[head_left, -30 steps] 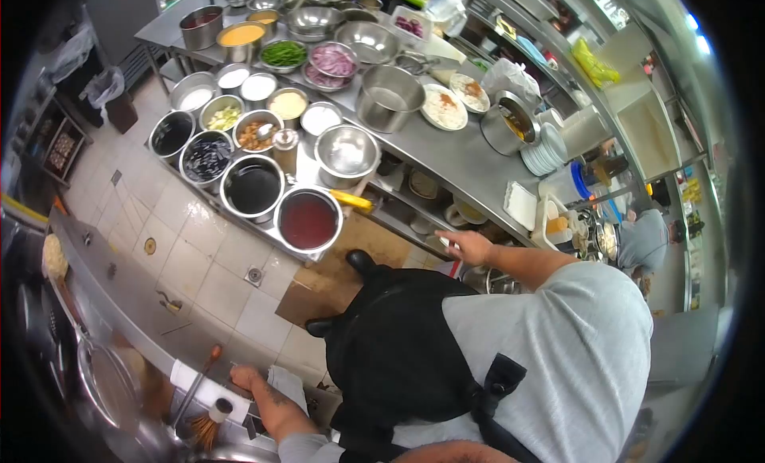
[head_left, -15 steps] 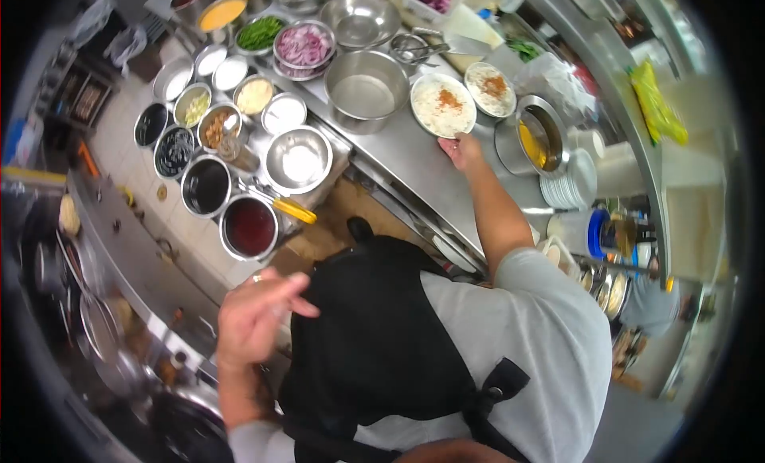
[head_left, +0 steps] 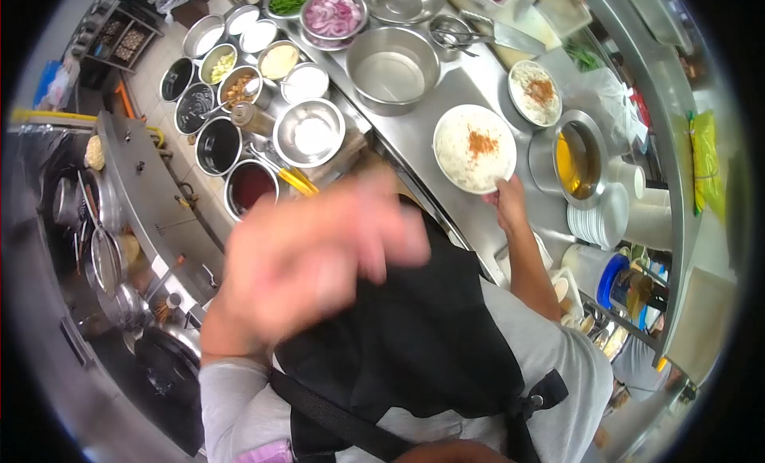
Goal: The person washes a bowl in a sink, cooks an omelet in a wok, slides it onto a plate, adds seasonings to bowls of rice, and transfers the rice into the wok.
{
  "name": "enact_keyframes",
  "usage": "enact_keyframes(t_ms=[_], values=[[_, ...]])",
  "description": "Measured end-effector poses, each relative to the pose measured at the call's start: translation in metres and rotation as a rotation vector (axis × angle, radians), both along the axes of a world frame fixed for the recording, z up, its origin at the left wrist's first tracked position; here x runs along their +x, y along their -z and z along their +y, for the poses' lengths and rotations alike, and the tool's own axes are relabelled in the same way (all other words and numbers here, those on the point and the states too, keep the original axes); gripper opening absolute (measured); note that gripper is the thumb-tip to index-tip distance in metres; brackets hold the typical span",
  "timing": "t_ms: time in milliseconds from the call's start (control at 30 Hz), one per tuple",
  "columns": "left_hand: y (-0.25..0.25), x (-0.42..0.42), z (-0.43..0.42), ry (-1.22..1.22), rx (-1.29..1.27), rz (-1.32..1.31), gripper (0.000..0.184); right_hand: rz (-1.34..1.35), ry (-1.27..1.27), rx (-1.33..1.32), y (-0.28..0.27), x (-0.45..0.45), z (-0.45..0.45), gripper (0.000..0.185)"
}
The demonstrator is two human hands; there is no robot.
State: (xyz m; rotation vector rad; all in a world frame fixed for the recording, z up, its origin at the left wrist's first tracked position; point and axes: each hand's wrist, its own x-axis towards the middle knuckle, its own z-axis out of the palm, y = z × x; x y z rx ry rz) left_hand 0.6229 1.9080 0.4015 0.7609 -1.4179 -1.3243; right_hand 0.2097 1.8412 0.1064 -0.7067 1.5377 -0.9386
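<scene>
My right hand (head_left: 510, 200) grips the near rim of a white bowl of rice (head_left: 462, 166) with a reddish-brown powder sprinkled on top. The bowl is over the steel counter, tilted slightly toward me. Just beyond it to the right stands a second, smaller-looking bowl of rice (head_left: 530, 104) topped with the same powder. In front of my chest, close to the camera, my left hand (head_left: 311, 256) is raised and smeared by motion. Its fingers look bent, and I cannot make out anything in them.
A deep steel pan (head_left: 394, 68) and a bowl of sliced red onion (head_left: 333, 17) stand left of the rice. Several steel containers surround a shallow metal bowl (head_left: 309, 132). Right are a pot with yellow liquid (head_left: 570, 164), stacked white lids (head_left: 599, 217) and a knife (head_left: 518, 39).
My left hand has risen toward the camera and moved right. The held rice bowl has come nearer to me, away from the second bowl. The camera view has shifted.
</scene>
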Motion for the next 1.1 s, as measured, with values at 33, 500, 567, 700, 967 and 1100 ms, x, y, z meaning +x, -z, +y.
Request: enact_keyframes(t_ms=[33,500,567,700,967,1100], values=[[0.018,0.004,-0.002,-0.118,0.229,-0.046,0.048,-0.014,-0.015,-0.002,-0.016,0.005,0.006,0.042],[0.210,0.119,0.058,-0.937,0.370,0.171,0.045,-0.394,-1.198,0.069,-0.137,0.266,-0.073,0.055],[0.210,0.155,0.090,-1.057,0.347,0.228,0.044,-0.128,-1.009,-0.126,-0.103,0.316,-0.100,0.066],[0.200,0.216,0.144,-1.222,0.355,0.354,0.041,0.701,-0.964,-0.829,-0.062,0.400,-0.151,0.074],[0.212,0.347,0.195,-1.318,0.363,0.357,0.044,0.867,-0.891,-1.075,-0.045,0.409,-0.143,0.021],[0.214,0.391,0.194,-1.266,0.407,0.346,0.045,0.679,-0.508,-0.808,-0.051,0.418,-0.136,0.023]])
